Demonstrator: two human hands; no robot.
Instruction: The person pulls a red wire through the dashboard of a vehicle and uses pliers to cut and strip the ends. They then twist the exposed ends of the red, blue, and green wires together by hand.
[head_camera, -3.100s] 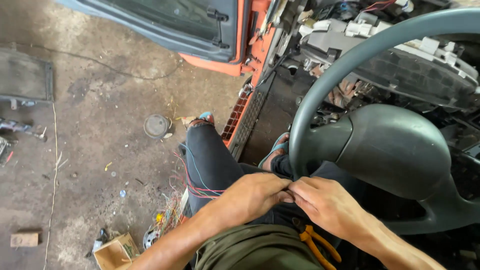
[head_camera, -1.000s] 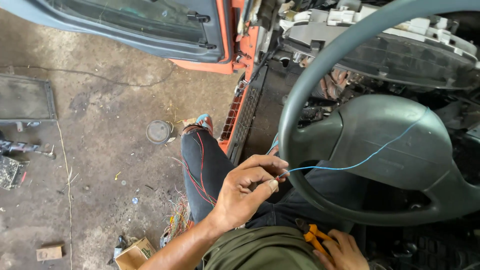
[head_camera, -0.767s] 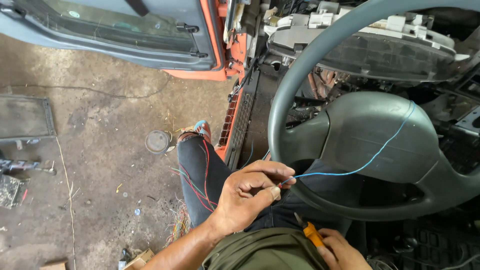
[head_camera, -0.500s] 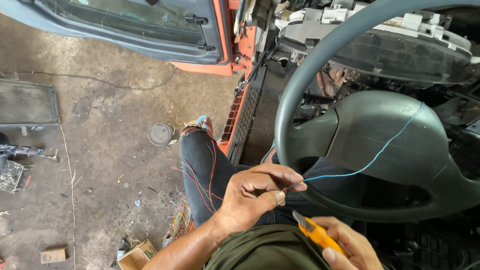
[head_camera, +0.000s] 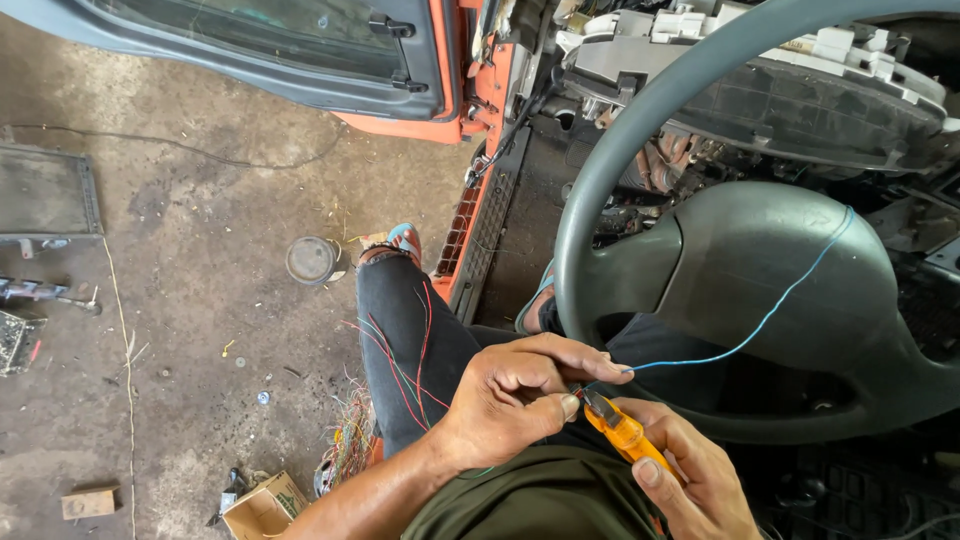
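Pinching the wire (head_camera: 745, 335) end between thumb and fingers, the left hand (head_camera: 510, 400) sits above the lap. Thin and blue, the wire runs rightward and upward across the wheel hub (head_camera: 770, 290). The right hand (head_camera: 690, 480) grips an orange cutter (head_camera: 620, 430), blade pointing up-left, touching the pinched end.

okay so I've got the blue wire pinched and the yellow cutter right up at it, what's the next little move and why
Probably ease the blade onto the wire's end. The left hand pinches the blue wire between thumb and fingers, the line runs taut over the steering wheel hub, and the right hand has the yellow utility knife tipped right beside that pinch. Whether the blade touches yet is hard to tell.
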